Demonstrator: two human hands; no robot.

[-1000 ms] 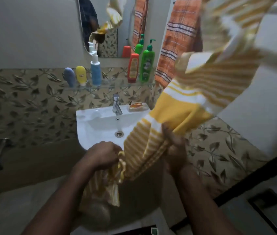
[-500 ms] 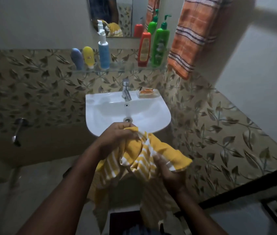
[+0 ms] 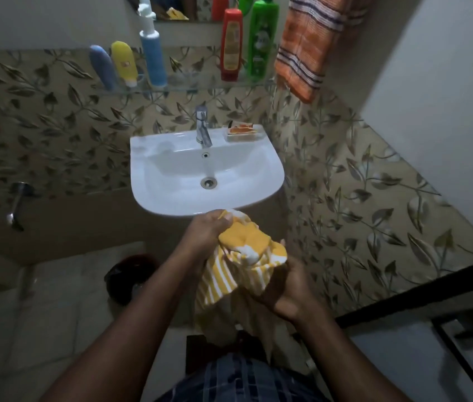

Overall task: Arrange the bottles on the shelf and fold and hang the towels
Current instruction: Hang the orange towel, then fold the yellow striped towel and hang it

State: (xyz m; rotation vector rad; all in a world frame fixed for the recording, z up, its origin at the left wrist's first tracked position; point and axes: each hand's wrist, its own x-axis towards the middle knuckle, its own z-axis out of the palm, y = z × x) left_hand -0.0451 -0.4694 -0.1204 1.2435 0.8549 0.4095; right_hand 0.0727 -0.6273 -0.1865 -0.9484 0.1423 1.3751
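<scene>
A yellow towel with white stripes (image 3: 244,262) is bunched between both hands, just in front of the sink. My left hand (image 3: 206,230) grips its upper edge. My right hand (image 3: 284,288) holds the bundle from below on the right. The rest of the towel hangs down toward my lap. An orange striped towel (image 3: 307,44) hangs on the wall at the upper right. On the glass shelf (image 3: 189,87) stand a blue tube (image 3: 102,66), a yellow tube (image 3: 125,63), a blue pump bottle (image 3: 152,56), a red bottle (image 3: 231,44) and a green bottle (image 3: 260,39).
A white sink (image 3: 171,184) with a tap (image 3: 203,129) and a soap dish (image 3: 241,132) hangs on the leaf-patterned wall. A wall tap (image 3: 16,204) is at the left, a dark bucket (image 3: 131,274) on the floor, a mirror (image 3: 189,7) above the shelf.
The yellow towel, stretched up toward the upper right a second ago, has come down and is gathered into a tighter bunch between my hands. The view has tilted downward.
</scene>
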